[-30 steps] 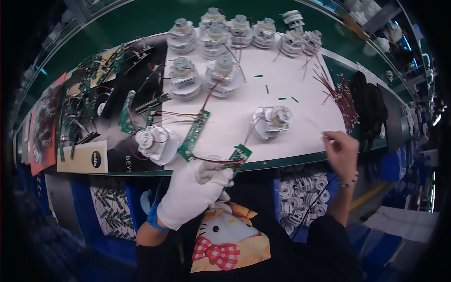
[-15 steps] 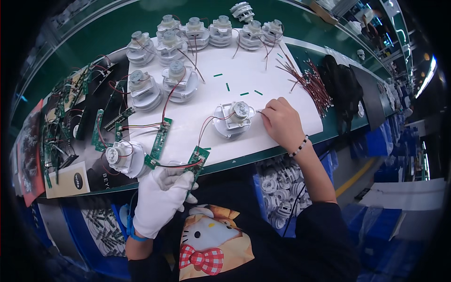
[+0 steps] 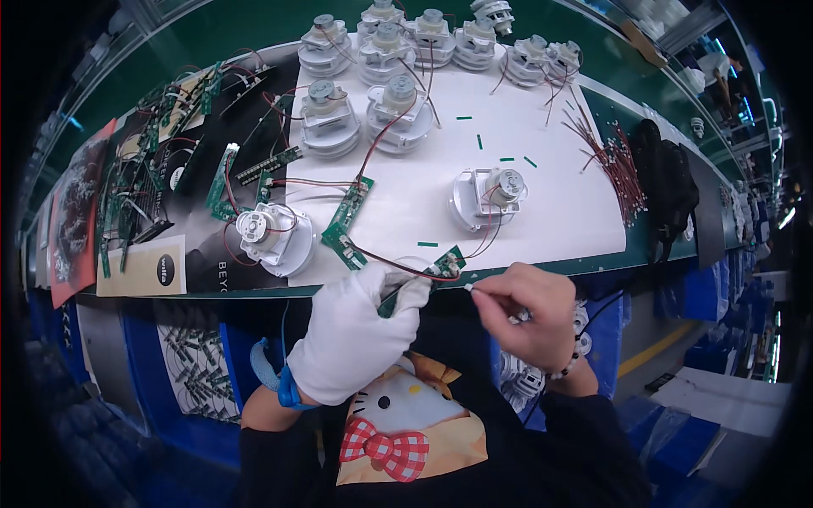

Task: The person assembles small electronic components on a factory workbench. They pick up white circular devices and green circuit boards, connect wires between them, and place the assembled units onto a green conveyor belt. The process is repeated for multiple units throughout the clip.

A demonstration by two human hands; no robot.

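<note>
My left hand (image 3: pixel 360 334), in a white glove, is closed on a green circuit board (image 3: pixel 450 262) at the bench's front edge. A red and black cable runs from it to another green circuit board (image 3: pixel 349 212) lying on the white sheet. My bare right hand (image 3: pixel 533 313) pinches a small white connector (image 3: pixel 468 288) just right of the held board; the two look apart. Whatever lead trails from the connector is mostly hidden by the fingers. Beyond the hands sits a white motor unit (image 3: pixel 489 199) with thin wires leading toward the held board.
Several white motor units (image 3: pixel 398 114) line the back of the white sheet (image 3: pixel 559 203). Another motor unit (image 3: pixel 275 237) sits at left, near piled circuit boards (image 3: pixel 140 178). Small green strips (image 3: pixel 506 159) are scattered mid-sheet. A bundle of red-brown wires (image 3: pixel 622 173) lies right.
My right hand has left the side of the near motor unit, coming down toward the held board with the connector. My left hand keeps the board. The whole view has shifted.
</note>
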